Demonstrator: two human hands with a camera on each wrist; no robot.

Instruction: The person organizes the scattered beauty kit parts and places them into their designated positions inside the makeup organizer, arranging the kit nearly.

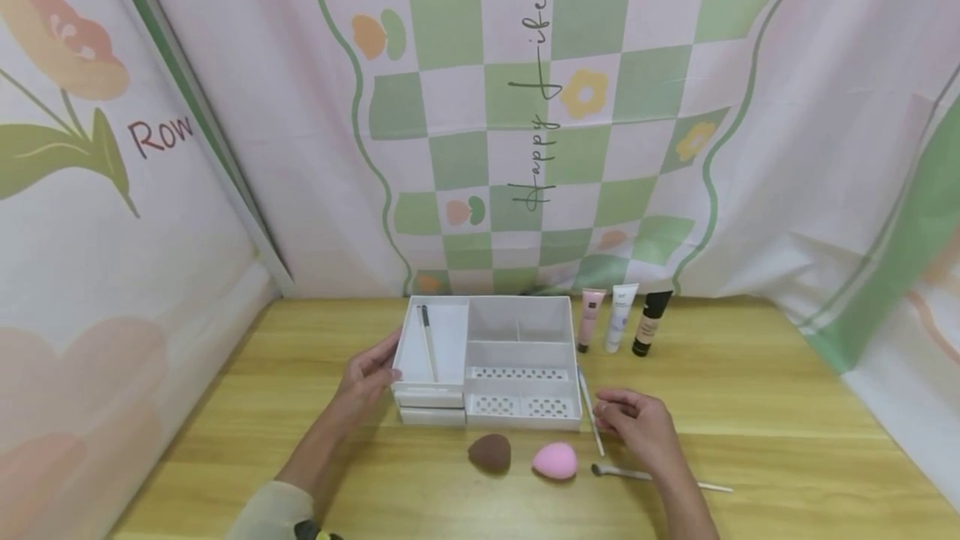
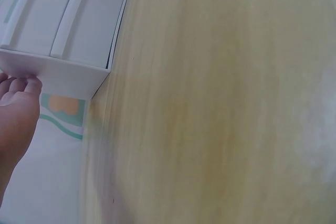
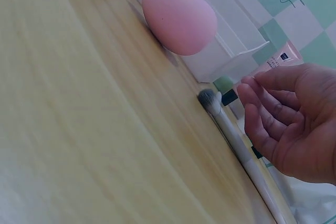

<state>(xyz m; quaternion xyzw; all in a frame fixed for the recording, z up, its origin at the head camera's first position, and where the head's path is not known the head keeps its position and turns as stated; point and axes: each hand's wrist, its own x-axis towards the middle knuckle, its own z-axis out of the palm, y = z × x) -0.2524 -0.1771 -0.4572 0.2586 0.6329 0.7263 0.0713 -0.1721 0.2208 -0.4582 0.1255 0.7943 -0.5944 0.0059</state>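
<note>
Two hands work over a wooden table (image 1: 787, 407) backed by checked cloth (image 1: 585, 107): left hand (image 1: 367, 377) steadies the organiser (image 1: 487, 361), right hand (image 1: 637, 423) hovers loosely curled, empty.

This looks like a staged booth set up as a home dressing corner rather than a lived-in room: printed cloths (image 1: 570, 107) with green-and-white checks, flowers and the words "Happy Life" hang as walls on 3 sides of a wooden tabletop (image 1: 750, 407). The goods on it are all cosmetic: a white organizer (image 1: 487, 361) with compartments and drawers, 3 tubes (image 1: 621, 319) standing just beside it, 2 sponges (image 1: 525, 457), 1 brown and 1 pink, and slim brushes (image 1: 660, 477). Only the cloth and the tabletop show around them.
</note>
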